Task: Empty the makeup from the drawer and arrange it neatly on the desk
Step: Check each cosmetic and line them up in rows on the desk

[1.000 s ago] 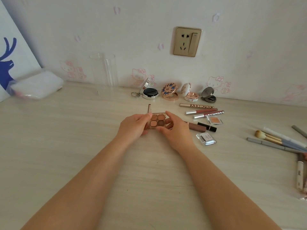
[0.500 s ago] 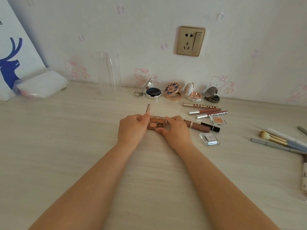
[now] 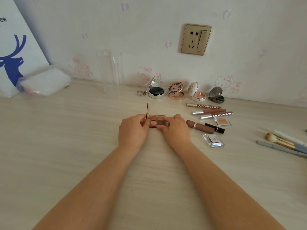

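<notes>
A small brown eyeshadow palette [image 3: 156, 121] lies open on the desk [image 3: 66, 146], its lid standing upright on the left side. My left hand [image 3: 132, 130] grips its left edge by the lid. My right hand [image 3: 176, 130] holds its right edge. Several open compacts [image 3: 176, 91] stand in a row against the wall. To the right lie lip gloss tubes [image 3: 209, 112], a brown lipstick [image 3: 199, 126], a peach single shadow [image 3: 222, 121] and a clear small case [image 3: 213, 140]. No drawer is in view.
Makeup brushes and pencils [image 3: 282, 143] lie at the right edge. A clear plastic cylinder [image 3: 110, 72] stands by the wall. A white pouch [image 3: 44, 82] and a white bag with a blue deer [image 3: 11, 63] sit at the far left. A wall socket [image 3: 196, 39] is above.
Both hands have set the open palette down a little farther from me on the desk. The camera view has shifted slightly left; the other items have not moved.
</notes>
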